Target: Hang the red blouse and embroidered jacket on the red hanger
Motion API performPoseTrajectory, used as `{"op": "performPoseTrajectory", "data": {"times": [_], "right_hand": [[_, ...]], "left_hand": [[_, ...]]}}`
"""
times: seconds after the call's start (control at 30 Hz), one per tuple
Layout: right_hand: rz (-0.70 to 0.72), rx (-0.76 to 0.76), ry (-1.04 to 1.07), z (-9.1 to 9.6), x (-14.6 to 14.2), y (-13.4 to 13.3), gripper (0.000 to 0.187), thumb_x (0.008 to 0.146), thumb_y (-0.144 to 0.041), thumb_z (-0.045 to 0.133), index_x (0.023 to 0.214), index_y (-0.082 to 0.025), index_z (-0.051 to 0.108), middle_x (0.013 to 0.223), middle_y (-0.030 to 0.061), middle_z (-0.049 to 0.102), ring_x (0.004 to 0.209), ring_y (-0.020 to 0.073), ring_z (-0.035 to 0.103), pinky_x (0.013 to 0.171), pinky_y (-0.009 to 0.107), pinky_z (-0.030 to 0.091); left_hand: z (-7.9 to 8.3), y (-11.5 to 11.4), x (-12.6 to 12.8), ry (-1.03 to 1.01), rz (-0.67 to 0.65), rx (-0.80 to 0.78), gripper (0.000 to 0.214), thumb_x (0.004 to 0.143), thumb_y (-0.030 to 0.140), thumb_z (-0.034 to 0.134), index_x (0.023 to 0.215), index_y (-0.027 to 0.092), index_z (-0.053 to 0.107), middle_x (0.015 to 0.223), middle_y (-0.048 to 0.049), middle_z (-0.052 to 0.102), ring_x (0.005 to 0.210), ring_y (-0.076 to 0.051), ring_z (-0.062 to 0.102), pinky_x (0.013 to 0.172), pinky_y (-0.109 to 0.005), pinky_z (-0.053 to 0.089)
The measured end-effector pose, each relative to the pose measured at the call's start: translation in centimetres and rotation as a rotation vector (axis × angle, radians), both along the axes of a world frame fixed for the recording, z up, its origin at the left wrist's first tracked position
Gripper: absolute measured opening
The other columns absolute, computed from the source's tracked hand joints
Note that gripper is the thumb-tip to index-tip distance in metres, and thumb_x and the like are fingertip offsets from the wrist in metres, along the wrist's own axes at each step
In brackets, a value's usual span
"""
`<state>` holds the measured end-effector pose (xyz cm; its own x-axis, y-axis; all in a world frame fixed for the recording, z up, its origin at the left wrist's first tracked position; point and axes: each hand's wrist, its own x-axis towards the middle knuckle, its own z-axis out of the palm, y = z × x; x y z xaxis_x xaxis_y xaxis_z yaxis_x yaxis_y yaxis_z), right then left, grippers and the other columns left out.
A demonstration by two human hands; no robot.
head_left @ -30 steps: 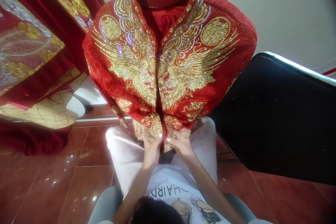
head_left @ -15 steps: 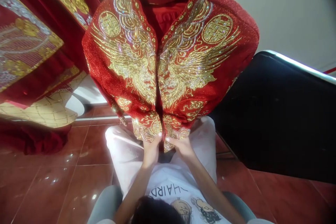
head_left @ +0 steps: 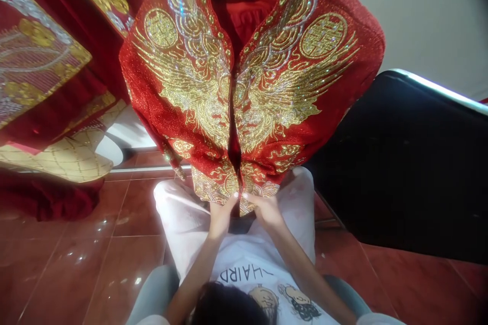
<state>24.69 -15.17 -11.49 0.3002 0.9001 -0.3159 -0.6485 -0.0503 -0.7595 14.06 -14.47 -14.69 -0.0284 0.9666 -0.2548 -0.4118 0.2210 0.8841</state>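
In front of me stands a red jacket (head_left: 156, 96) with gold and silver beaded embroidery, its front edges parted at the neck and close together lower down. My left hand (head_left: 221, 213) pinches the lower front hem on the left side of the gap, thumb on top. Just across the gap, my right hand (head_left: 268, 209) grips the other front edge, its thumb also on the embroidery. The fingers of both hands are hidden beneath the cloth. The jacket's hem hangs over my lap, between my white-trousered knees (head_left: 171, 203).
A black panel (head_left: 404, 172) with a pale metal edge stands at the right. More red and gold embroidered garments (head_left: 38, 56) hang at the left, above a cream quilted piece (head_left: 57, 160). Red tiles (head_left: 110, 269) cover the floor.
The jacket's upper part appears slightly larger and a little higher and further right in view. Both thumbs have moved slightly upward; the hands keep their hold on the front edges.
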Motion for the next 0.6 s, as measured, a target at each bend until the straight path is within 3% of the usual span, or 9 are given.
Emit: {"op": "performPoseTrajectory", "data": {"times": [0.27, 0.47, 0.6], "right_hand": [[-0.091, -0.025, -0.028, -2.0, -1.0, 0.4, 0.064, 0.049, -0.023, 0.083, 0.111, -0.02, 0.067, 0.106, 0.0068, 0.073, 0.099, 0.0277, 0.067, 0.1, 0.048, 0.048], [0.017, -0.078, -0.189, -4.5, 0.8, 0.6, 0.058, 0.057, -0.034, 0.085, 0.109, -0.017, 0.068, 0.111, 0.01, 0.071, 0.106, 0.029, 0.065, 0.1, 0.048, 0.047], [0.073, -0.096, -0.236, -5.4, 1.7, 0.5, 0.053, 0.064, -0.041, 0.081, 0.109, -0.018, 0.068, 0.118, 0.0098, 0.069, 0.115, 0.0286, 0.061, 0.105, 0.045, 0.042]], "left_hand": [[-0.6, 0.5, -0.8, 0.017, -0.076, 0.012, 0.05, 0.073, 0.03, 0.077, 0.118, 0.017, 0.059, 0.106, -0.0073, 0.071, 0.11, -0.021, 0.064, 0.107, -0.04, 0.042], [-1.3, 1.4, -2.2, 0.069, -0.195, -0.172, 0.044, 0.063, 0.036, 0.083, 0.093, 0.013, 0.062, 0.077, -0.0034, 0.07, 0.064, -0.015, 0.065, 0.081, -0.04, 0.055], [-1.7, 1.6, -2.1, 0.075, -0.112, -0.097, 0.043, 0.065, 0.03, 0.083, 0.1, 0.017, 0.063, 0.089, -0.0048, 0.071, 0.09, -0.018, 0.068, 0.098, -0.038, 0.048]]}}
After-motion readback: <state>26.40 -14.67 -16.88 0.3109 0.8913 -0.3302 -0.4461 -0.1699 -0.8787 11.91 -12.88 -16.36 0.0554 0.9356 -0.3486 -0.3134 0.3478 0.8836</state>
